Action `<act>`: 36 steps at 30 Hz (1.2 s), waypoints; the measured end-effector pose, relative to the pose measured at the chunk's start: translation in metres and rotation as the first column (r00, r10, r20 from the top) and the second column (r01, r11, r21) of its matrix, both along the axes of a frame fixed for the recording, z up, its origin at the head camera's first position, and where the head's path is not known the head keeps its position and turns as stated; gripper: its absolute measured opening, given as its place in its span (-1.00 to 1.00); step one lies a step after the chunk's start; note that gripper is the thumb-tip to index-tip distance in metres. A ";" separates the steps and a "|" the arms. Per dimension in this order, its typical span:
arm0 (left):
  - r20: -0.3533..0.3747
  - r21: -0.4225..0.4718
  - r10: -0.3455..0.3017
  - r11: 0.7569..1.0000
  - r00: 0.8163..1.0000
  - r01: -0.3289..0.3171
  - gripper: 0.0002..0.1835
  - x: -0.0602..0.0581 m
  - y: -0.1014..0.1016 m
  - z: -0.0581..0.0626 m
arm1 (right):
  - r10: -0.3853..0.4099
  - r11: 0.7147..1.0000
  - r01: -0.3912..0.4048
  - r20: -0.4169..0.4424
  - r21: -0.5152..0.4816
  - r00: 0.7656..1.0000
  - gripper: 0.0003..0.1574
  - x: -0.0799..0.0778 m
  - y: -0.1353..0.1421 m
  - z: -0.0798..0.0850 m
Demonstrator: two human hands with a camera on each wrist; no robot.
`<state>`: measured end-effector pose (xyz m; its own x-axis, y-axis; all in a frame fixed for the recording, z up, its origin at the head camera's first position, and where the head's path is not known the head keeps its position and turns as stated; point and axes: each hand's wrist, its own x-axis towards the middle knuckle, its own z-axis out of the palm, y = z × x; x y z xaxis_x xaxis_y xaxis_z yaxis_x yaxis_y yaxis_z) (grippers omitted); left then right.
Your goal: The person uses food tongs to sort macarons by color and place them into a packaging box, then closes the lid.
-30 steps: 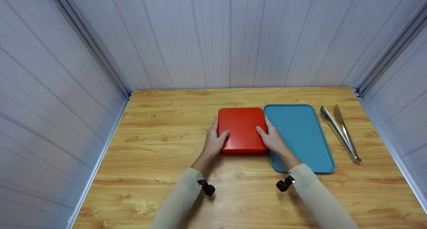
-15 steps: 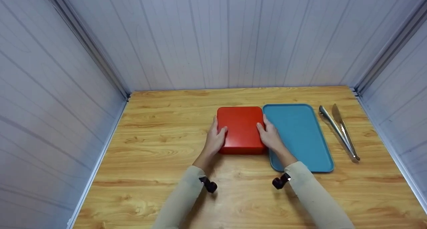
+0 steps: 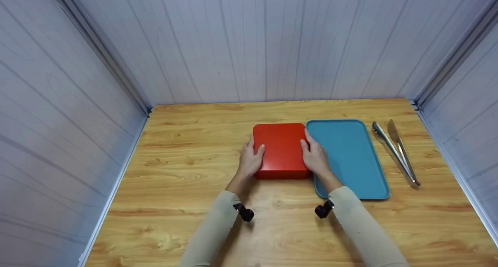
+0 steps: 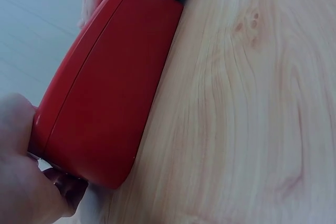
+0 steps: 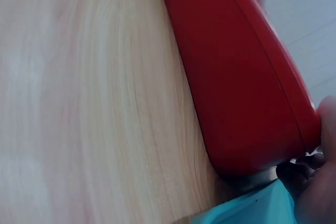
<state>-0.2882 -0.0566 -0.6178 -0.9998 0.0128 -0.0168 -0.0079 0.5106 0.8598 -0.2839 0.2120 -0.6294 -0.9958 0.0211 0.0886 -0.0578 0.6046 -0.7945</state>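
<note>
A red lidded box (image 3: 281, 147) sits on the wooden table, left of a blue tray (image 3: 346, 158). In both wrist views a thin seam runs along the front wall of the box (image 4: 113, 72), near its top. My left hand (image 3: 250, 158) grips the left side, thumb on the top edge. On the opposite side my right hand (image 3: 316, 156) holds the box, its thumb at the top's right edge. The wrist views show fingers (image 5: 296, 177) curled in under the rim at the box's side. What the box contains is hidden.
Metal tongs (image 3: 393, 152) and a long metal utensil with a flat blade-like end (image 3: 394, 131) lie right of the tray, crossing near their lower ends. Pale panel walls (image 3: 249, 45) stand behind the table and on both sides.
Both hands stay on the box. The right thumb has shifted toward the right edge, and slightly more of the front wall shows. The wrists have moved a little closer together.
</note>
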 end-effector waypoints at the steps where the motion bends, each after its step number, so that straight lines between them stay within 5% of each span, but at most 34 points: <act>1: 0.003 -0.001 0.003 1.000 1.000 -0.003 -0.16 0.001 0.000 0.001 | -0.015 1.000 0.015 -0.015 0.019 1.000 -0.19 0.000 -0.001 -0.001; 9: 0.089 0.034 0.054 0.998 0.995 -0.058 -0.18 0.013 0.000 0.015 | -0.024 0.998 0.026 -0.032 0.052 0.999 -0.25 0.002 -0.007 -0.004; 15: 0.144 0.068 0.042 0.996 0.989 -0.052 -0.18 0.003 -0.001 0.019 | -0.038 0.996 0.041 -0.042 0.075 0.998 -0.26 -0.003 -0.005 0.000; 20: 0.163 0.034 0.015 0.999 0.987 -0.021 -0.14 -0.005 -0.006 0.010 | -0.017 0.995 0.018 -0.015 0.100 1.000 -0.22 -0.003 -0.003 0.002; 25: 0.122 0.020 -0.028 0.999 0.992 0.026 -0.14 -0.013 -0.012 0.007 | -0.014 0.986 0.024 -0.057 0.167 0.998 -0.18 -0.004 -0.003 0.003; 29: 0.076 -0.089 -0.053 0.994 0.996 0.059 -0.10 -0.019 -0.014 0.015 | -0.010 0.978 0.024 -0.068 0.205 0.998 -0.18 -0.009 -0.002 0.003; 36: -0.004 -0.205 -0.020 0.979 1.000 0.018 -0.26 -0.017 -0.012 0.030 | 0.019 0.971 -0.003 -0.064 0.240 0.998 -0.19 -0.001 -0.009 0.023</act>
<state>-0.3049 -0.0688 -0.5874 -0.9995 0.0286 -0.0154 0.0080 0.6758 0.7370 -0.2853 0.2025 -0.6063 -0.9878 -0.0196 0.1545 -0.1125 0.7758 -0.6208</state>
